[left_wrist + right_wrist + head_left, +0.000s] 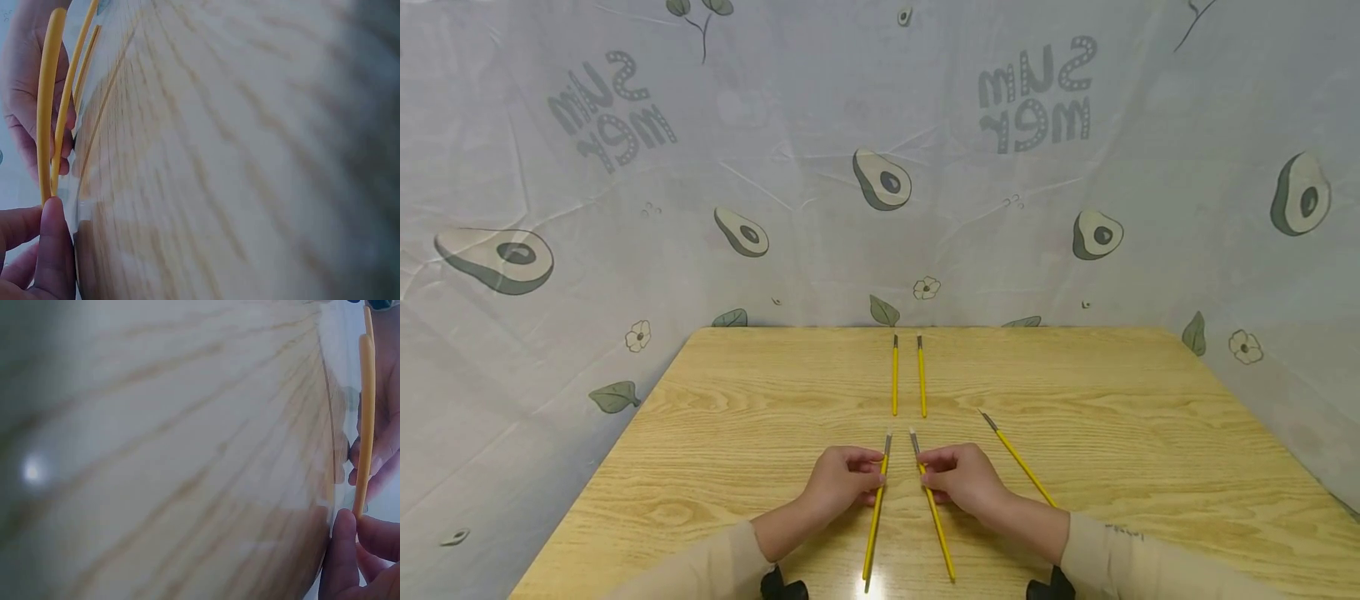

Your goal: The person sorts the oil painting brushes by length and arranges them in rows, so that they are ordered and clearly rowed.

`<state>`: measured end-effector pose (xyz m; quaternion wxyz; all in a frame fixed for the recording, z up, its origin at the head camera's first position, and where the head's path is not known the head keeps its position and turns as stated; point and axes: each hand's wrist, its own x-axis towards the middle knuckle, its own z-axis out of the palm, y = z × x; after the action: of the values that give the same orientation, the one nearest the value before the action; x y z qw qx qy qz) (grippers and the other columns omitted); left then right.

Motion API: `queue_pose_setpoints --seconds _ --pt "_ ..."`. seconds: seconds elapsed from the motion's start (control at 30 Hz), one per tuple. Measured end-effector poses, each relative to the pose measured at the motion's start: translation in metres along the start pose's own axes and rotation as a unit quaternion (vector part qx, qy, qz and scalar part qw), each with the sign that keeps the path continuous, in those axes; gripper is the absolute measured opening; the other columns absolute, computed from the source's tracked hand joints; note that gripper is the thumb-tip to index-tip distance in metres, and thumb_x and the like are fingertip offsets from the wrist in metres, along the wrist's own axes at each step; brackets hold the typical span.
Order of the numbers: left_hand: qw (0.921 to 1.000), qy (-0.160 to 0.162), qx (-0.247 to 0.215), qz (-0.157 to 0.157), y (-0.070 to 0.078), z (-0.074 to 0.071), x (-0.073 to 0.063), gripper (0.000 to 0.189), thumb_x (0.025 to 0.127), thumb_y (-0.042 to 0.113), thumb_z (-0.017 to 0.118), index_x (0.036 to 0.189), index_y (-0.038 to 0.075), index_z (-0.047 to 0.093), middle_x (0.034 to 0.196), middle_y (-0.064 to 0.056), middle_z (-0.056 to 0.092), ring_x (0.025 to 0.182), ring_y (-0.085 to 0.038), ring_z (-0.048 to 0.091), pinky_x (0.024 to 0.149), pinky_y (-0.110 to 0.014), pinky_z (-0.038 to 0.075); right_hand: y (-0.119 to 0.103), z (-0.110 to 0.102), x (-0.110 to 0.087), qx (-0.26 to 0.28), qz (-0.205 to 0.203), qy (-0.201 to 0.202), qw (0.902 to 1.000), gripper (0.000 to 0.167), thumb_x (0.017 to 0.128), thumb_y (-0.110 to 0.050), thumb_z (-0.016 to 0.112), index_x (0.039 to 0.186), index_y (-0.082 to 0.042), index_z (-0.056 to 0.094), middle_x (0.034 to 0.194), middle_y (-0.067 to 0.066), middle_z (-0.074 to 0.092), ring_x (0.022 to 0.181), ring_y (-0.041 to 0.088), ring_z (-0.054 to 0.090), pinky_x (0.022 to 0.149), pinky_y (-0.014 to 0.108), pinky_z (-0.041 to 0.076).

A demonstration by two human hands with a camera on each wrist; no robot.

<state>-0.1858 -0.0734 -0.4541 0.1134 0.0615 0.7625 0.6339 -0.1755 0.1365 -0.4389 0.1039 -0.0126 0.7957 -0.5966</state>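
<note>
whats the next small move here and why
Probably swing the handle ends of the left held brush and right held brush, pinched in the left grip and right grip, slightly inward: they splay apart toward the near side, while the two far brushes lie nearly parallel on the table.

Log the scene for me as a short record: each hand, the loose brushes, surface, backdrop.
left hand: pinches left-held brush
right hand: pinches right-held brush
far pair: left far brush and right far brush, lying apart
angled brush: lying diagonally, lower end behind right forearm
brush handles: yellow
surface: wood-grain table
backdrop: avocado-print cloth
</note>
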Motion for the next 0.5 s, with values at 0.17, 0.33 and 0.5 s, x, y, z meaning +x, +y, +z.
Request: queue_pose_setpoints --seconds 0.17,0.33,0.5 --pt "0.9998 -0.007 0.018 0.007 0.0024 0.0016 -0.0002 0.025 0.083 -0.007 0.072 0.108 -0.007 0.069 0.081 -0.008 0.062 0.060 -0.014 0.063 0.055 -0.030 0.057 -0.0002 -0.0005 -0.0011 0.003 -0.001 -0.009 1.0000 0.029 0.082 0.010 0.070 0.111 0.009 0.068 0.089 0.010 0.063 0.077 0.015 0.063 0.063 0.033 0.058" --pt "0.9995 -0.008 0.029 0.014 0.0047 0.0023 -0.0001 0.024 0.083 -0.007 0.072 0.107 -0.007 0.070 0.079 -0.007 0.063 0.059 -0.014 0.062 0.055 -0.030 0.057 -0.0004 -0.0002 -0.0011 -0.003 -0.009 -0.016 0.9998 0.031 0.080 0.009 0.072 0.111 0.009 0.068 0.090 0.010 0.063 0.078 0.017 0.064 0.066 0.034 0.058" --pt "0.9992 -0.009 0.032 0.021 0.0046 0.0034 0.0005 0.024 0.082 -0.006 0.072 0.106 -0.007 0.070 0.079 -0.007 0.063 0.059 -0.014 0.062 0.055 -0.030 0.057 0.0000 -0.0001 -0.0026 -0.004 -0.011 -0.018 0.9998 0.031 0.081 0.008 0.073 0.112 0.008 0.069 0.091 0.010 0.062 0.078 0.017 0.064 0.066 0.034 0.058"
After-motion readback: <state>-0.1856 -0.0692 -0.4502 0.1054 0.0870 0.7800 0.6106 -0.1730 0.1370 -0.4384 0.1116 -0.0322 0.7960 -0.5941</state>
